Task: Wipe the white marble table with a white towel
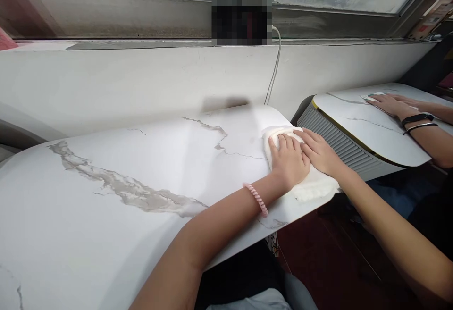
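Note:
A folded white cloth [316, 182] lies at the right end of the white marble-patterned table [148, 159], near its rounded corner. My left hand [288, 159], with a pink coiled band [256, 200] on the wrist, rests flat on the cloth with its fingers spread. Right beside it, my right hand [320, 152] lies flat on the same cloth, its fingers stretched toward the left hand and touching or nearly touching it. Both palms face down, hidden from view. Part of the cloth reaches out below the hands to the table's front edge.
At a second marble-patterned table [375, 135] on the right, another person's hands [392, 104] press a white cloth. A white wall [159, 74] runs behind the tables, with windows above. A thin cable [274, 71] hangs down it from a pixelated dark object [241, 22].

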Demonstrator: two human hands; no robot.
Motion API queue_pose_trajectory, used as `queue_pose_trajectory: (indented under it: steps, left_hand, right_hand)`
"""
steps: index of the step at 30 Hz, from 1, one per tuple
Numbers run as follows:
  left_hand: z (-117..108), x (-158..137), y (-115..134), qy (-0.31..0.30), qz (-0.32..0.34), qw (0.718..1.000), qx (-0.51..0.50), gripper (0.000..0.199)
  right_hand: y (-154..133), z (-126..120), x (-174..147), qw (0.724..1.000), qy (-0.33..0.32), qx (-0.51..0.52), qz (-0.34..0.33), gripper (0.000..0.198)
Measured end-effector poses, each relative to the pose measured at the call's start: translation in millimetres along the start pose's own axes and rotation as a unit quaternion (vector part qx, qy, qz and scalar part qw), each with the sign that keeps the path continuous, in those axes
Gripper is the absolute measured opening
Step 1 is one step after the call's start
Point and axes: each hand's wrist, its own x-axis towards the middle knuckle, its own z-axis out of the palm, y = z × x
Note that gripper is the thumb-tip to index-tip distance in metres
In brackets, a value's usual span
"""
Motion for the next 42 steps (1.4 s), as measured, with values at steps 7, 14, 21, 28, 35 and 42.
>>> queue_pose_trajectory:
  steps: [7, 14, 21, 28, 35, 42]
  left_hand:
    - [6.2, 37.9, -33.7, 0.013, -0.017, 1.0, -0.01, 0.049]
    - [8.7, 77.3, -83.6, 0.03, -0.047, 0.998, -0.01, 0.046]
    - [6.9, 107.1, -116.6, 0.011, -0.086, 0.996, -0.003, 0.051]
    - [3.8, 122.5, -135.1, 0.013, -0.095, 0.995, -0.015, 0.05]
    - [4.0, 124.4, -139.3, 0.021, -0.092, 0.996, -0.01, 0.049]
    - [5.1, 117.8, -135.7, 0.032, -0.101, 0.994, -0.001, 0.05]
  right_hand:
    - [-1.3, 15.3, 54.0, 1.0, 0.025, 0.014, -0.01, 0.051]
    - [-18.1, 28.9, 120.7, 0.999, 0.018, 0.027, -0.012, 0.05]
    - [-29.6, 41.1, 169.2, 0.999, 0.012, 0.042, -0.029, 0.052]
    - [-36.5, 46.6, 194.7, 0.998, 0.014, 0.049, -0.028, 0.052]
    - [-36.6, 48.7, 198.0, 0.997, 0.024, 0.065, -0.026, 0.051]
    - [-34.3, 51.0, 192.6, 0.995, 0.046, 0.073, -0.044, 0.046]
